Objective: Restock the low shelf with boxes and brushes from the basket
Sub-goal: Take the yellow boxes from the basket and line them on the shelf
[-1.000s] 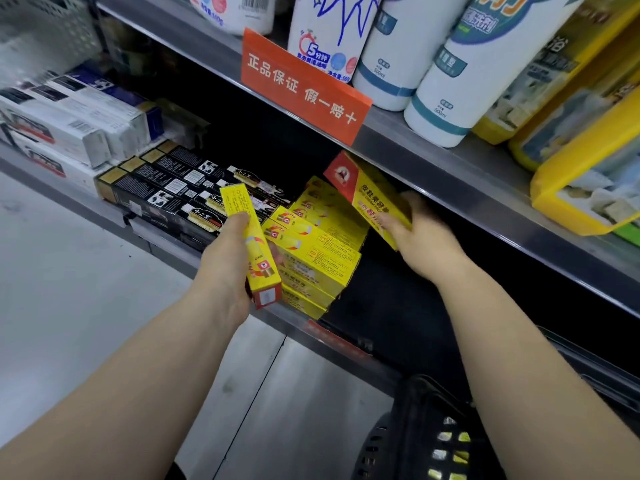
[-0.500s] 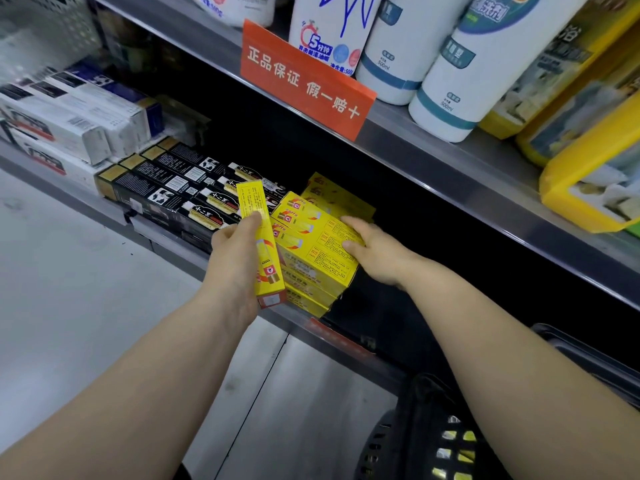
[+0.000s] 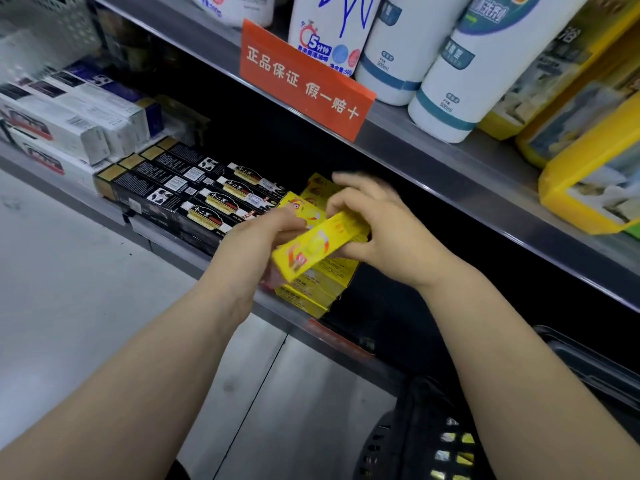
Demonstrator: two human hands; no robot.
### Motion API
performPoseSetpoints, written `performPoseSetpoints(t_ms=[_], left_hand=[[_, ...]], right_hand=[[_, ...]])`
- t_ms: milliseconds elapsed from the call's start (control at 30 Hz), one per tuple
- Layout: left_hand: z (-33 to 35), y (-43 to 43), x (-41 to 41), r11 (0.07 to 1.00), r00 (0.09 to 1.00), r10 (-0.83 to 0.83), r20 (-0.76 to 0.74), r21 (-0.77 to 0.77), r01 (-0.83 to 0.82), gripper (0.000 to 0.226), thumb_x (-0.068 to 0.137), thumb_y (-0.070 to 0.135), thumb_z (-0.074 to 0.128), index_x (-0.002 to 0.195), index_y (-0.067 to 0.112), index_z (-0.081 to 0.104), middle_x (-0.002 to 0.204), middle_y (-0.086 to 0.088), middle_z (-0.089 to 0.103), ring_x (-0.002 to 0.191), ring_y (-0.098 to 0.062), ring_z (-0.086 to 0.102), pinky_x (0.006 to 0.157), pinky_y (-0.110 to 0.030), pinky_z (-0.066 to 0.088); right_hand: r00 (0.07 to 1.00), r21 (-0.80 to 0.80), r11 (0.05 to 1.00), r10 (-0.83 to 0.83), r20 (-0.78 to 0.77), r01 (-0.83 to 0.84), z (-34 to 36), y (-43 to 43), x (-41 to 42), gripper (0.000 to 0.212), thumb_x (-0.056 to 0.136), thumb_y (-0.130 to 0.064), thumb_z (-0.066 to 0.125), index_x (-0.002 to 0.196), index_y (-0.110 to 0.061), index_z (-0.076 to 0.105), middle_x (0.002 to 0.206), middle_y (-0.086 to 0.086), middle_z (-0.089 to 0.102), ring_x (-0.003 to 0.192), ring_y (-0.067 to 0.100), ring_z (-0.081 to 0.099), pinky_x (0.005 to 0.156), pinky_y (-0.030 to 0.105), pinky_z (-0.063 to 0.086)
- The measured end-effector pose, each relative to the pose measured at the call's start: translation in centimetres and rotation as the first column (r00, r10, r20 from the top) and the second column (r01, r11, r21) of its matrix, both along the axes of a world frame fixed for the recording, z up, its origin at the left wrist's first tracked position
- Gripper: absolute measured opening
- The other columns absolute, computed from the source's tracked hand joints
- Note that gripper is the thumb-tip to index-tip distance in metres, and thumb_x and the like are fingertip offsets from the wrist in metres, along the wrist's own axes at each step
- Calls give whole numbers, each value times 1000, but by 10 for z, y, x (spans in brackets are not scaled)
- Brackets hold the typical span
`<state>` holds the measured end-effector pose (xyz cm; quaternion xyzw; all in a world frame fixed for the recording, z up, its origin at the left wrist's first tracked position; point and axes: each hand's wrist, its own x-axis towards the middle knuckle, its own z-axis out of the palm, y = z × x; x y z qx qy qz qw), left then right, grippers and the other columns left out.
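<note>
Nearest you, the basket (image 3: 388, 441) sits low at your right with yellow packs showing through its mesh, so there is more stock to place. Above it, both your hands are on one yellow box (image 3: 313, 252). Your left hand (image 3: 258, 242) grips its lower end and your right hand (image 3: 388, 230) curls its fingers over the upper end. The box lies tilted just above the stack of yellow boxes (image 3: 313, 294) at the front of the low shelf (image 3: 180, 249) (the blur here hides whether box and stack touch).

The stack is the main risk. It sits right at the shelf lip and its layers look staggered. A box pushed in at a slant could slide the top layer forward and off the edge, so level it first. If one hand lets go before the other, the box may land crooked and overhang.

Just left, the black boxes (image 3: 194, 195) lie against the yellow row, and a sideways shove could skew them. Farther up, the orange sign (image 3: 304, 81) juts from the upper shelf edge over your right hand, and a careless lift could knock it.
</note>
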<state>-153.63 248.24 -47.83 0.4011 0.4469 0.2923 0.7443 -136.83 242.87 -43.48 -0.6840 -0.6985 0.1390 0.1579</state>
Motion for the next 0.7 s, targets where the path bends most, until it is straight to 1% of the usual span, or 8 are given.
performPoseSetpoints(t_ms=[67, 100, 167, 233, 300, 433, 600, 700], left_hand=[[-2, 3, 1, 991, 992, 125, 8, -44, -124, 28, 94, 38, 47, 87, 19, 66, 88, -1, 72, 74, -15, 68, 70, -28, 53], [-3, 4, 2, 981, 982, 188, -18, -47, -188, 29, 95, 37, 44, 93, 16, 63, 90, -1, 70, 73, -12, 68, 68, -26, 53], [-8, 4, 3, 961, 964, 257, -63, -86, -262, 22, 95, 29, 44, 99, 11, 57, 81, 0, 65, 58, -10, 63, 62, -25, 51], [-12, -2, 8, 960, 977, 186, -102, -192, -203, 14, 92, 24, 50, 88, 12, 55, 73, -1, 59, 56, -13, 59, 60, -26, 51], [-16, -10, 15, 953, 991, 57, -120, -289, -90, 13, 90, 25, 54, 87, 13, 54, 81, -2, 59, 67, -16, 61, 57, -27, 53], [-20, -15, 22, 952, 987, -50, -150, -306, 2, 25, 90, 26, 55, 111, 13, 49, 107, -6, 59, 85, -22, 65, 60, -30, 52], [-24, -14, 29, 959, 981, -60, -183, -283, 5, 41, 88, 25, 55, 125, 10, 46, 104, -8, 58, 90, -24, 65, 78, -34, 52], [-24, -15, 34, 965, 978, -53, -201, -264, -1, 32, 87, 23, 55, 115, 10, 48, 90, -8, 57, 89, -25, 62, 78, -35, 49]], right_hand=[[980, -70, 990, -128, -149, 119, 2, -5, 11, 34, 73, -36, 76, 93, -38, 49, 101, -17, 56, 91, -2, 51, 76, 16, 39], [957, -89, 972, -232, -176, 219, 0, -6, 17, 32, 76, -42, 71, 97, -40, 47, 95, -19, 56, 83, -3, 51, 68, 15, 38], [894, -119, 899, -435, -112, 422, -8, -3, 31, 38, 87, -48, 56, 120, -33, 45, 113, -11, 59, 96, 9, 56, 75, 20, 38], [857, -100, 852, -514, 29, 514, -19, 6, 40, 46, 96, -40, 45, 136, -19, 38, 133, 6, 52, 117, 25, 51, 86, 26, 37], [865, -85, 862, -493, 88, 500, -28, 17, 40, 43, 99, -30, 41, 138, -11, 37, 135, 13, 49, 121, 28, 48, 87, 25, 35], [894, -244, 862, -444, 63, 445, -51, 37, 33, 47, 101, -23, 36, 146, -14, 28, 145, 16, 36, 130, 30, 39, 100, 28, 33], [906, -368, 843, -423, -2, 392, -69, 36, 35, 54, 99, -29, 41, 149, -29, 19, 150, 15, 24, 134, 34, 32, 110, 45, 31], [897, -360, 851, -435, -77, 382, -69, 34, 37, 54, 99, -28, 43, 148, -32, 20, 150, 12, 24, 135, 31, 32, 110, 46, 33]])
